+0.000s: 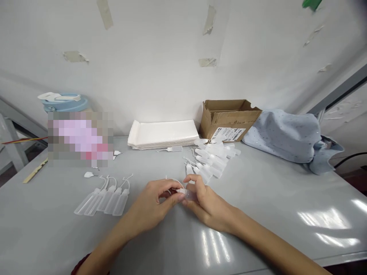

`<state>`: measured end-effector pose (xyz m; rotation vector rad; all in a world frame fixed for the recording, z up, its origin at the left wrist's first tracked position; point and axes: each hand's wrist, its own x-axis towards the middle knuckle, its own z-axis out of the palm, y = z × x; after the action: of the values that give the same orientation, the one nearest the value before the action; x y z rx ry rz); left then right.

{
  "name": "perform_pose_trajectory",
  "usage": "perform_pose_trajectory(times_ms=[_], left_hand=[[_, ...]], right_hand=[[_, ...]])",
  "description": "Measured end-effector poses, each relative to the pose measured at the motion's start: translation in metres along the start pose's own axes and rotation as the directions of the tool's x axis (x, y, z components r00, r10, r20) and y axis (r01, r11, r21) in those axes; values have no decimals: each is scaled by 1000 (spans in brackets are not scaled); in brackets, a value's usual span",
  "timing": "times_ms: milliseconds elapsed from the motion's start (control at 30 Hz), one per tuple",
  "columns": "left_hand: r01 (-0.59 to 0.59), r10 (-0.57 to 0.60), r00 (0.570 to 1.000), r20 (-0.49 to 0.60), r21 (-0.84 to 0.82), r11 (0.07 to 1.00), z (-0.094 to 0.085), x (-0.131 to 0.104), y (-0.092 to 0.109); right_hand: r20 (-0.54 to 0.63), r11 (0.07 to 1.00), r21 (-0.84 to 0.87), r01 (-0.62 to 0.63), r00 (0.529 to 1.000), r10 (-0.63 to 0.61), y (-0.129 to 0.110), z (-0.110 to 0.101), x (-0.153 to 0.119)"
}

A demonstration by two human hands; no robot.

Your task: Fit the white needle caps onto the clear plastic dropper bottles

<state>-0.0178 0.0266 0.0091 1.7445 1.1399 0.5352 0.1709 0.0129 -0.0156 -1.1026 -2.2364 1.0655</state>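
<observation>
Over the middle of the table, my two hands meet on one small translucent squeeze bottle point(191, 195). My left hand point(160, 200) is closed, its thumb and fingers pinching the white cap point(181, 191) at the bottle's neck. The body of the bottle lies in my right hand point(208, 202), with thumb and fingers closed around it. A thin white tube point(175, 180) curves up from the cap area. To the left, several capped bottles point(104, 200) lie side by side. Beyond my right hand is a loose pile of similar bottles point(212, 156).
A stack of white packets point(164, 133) lies against the wall, with a single bottle point(175, 149) before it. Right of it stand an open cardboard box point(229, 118) and a light blue cloth point(283, 135). Small white caps point(89, 174) and a blue container point(64, 102) are at left.
</observation>
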Motion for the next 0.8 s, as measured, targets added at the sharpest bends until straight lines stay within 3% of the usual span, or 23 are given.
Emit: perform_pose_trajectory(times_ms=[100, 267, 400, 500, 633, 800], left_hand=[[17, -17, 1000, 5, -30, 999, 0, 0, -2], [63, -61, 997, 40, -31, 998, 2, 2, -7], [25, -23, 999, 35, -54, 998, 3, 1, -7], [11, -6, 999, 49, -93, 996, 4, 1, -7], [-88, 89, 996, 1, -112, 990, 7, 0, -6], [-119, 117, 992, -42, -53, 992, 7, 1, -6]], right_hand=[[-19, 998, -61, 33, 999, -35, 3, 2, 1], [-145, 894, -422, 152, 962, -232, 11, 12, 4], [-220, 828, -550, 109, 937, -270, 7, 16, 5], [-236, 863, -503, 51, 952, -194, 1, 16, 6], [-234, 968, -253, -3, 971, -58, -3, 14, 8], [-253, 994, -107, -3, 967, -25, 0, 17, 12]])
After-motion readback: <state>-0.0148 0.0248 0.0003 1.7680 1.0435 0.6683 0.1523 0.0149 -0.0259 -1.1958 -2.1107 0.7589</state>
